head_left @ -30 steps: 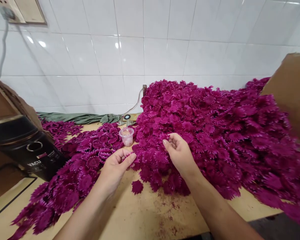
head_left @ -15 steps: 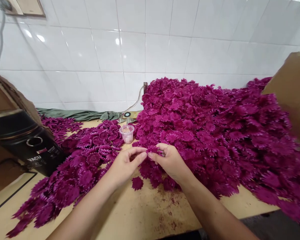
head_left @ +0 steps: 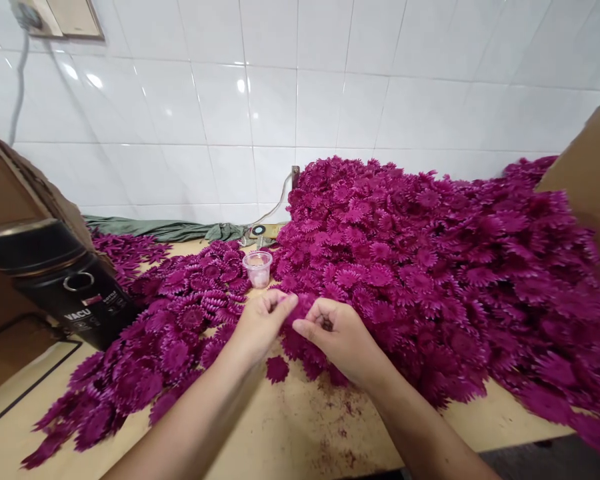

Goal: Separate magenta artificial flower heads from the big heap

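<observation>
Right hand (head_left: 347, 341) has drawn back, grip unclear; left hand (head_left: 258, 325) pinches flower (head_left: 306, 307), direction blurred.

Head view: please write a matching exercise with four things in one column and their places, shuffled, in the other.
Things
1. Clear cup
2. Black bottle
3. Green cloth
4. Single loose flower

Places
A. Along the foot of the tiled wall
B. Alone on the bare tabletop
C. Between the smaller flower heap and the larger flower heap
D. At the left, in front of cardboard

Pairs: 1-C, 2-D, 3-A, 4-B
</observation>
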Available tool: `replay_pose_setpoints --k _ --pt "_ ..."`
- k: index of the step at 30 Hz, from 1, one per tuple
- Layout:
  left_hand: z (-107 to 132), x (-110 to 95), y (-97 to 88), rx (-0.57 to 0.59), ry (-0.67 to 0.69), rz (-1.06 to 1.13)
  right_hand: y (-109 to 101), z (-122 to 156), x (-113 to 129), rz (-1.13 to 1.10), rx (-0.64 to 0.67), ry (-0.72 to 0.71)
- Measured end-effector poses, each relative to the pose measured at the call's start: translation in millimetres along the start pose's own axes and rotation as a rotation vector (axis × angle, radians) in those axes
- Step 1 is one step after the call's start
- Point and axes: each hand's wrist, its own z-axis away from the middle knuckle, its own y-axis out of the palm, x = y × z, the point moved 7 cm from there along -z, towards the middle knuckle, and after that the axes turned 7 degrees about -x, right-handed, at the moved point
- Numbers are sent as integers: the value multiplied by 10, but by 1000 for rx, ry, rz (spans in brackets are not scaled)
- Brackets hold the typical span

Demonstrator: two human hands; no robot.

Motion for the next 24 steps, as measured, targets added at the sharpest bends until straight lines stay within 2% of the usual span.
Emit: replay_pose_setpoints --k 2,3,5,8,11,14,16,18,20,24 --pt "-51 -14 -85 -98 10 24 -54 19 -13 -57 -35 15" --pt "-61 -26 -94 -109 18 25 -80 21 -11 -84 -61 17" --pt "-47 -47 -33 -48 29 1 -94 13 8 -135 -88 11" --pt "30 -31 109 64 -10 -21 -18 -18 37 -151 -49 -7" --pt "88 -6 166 118 -45 18 -28 -66 -7 -146 -73 -17" --pt "86 -27 88 112 -1 22 -229 -132 -121 -198 -213 8" --pt "65 -42 -20 61 24 27 -405 -168 -177 -239 -324 16" --pt "52 -41 -97 25 18 22 -518 -189 -187 -262 -378 16" --pt "59 -39 -87 56 11 -16 -514 -197 -156 -275 -336 21" --pt "100 -66 48 132 56 -124 -319 -161 -72 -289 -171 36"
